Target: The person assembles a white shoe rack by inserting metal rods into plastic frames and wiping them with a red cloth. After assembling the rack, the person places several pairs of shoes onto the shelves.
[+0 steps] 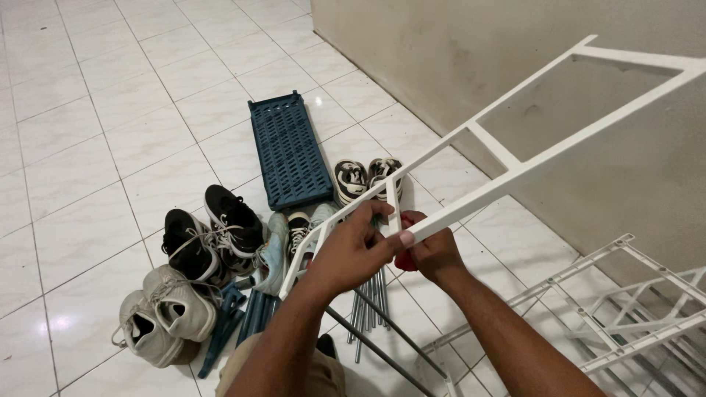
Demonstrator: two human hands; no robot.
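Observation:
A white ladder-shaped rack frame slants from the upper right down to the middle of the view. My left hand grips its lower rails, thumb on the near rail. My right hand is just behind, closed around a red object that is mostly hidden, pressed against the same rail. Below both hands a bundle of grey metal rods lies on the white tiled floor.
A dark blue slatted plastic shelf lies flat on the floor. Several shoes sit around it: black sneakers, beige sneakers, a striped pair. More white frames lie at lower right. A beige wall runs along the right.

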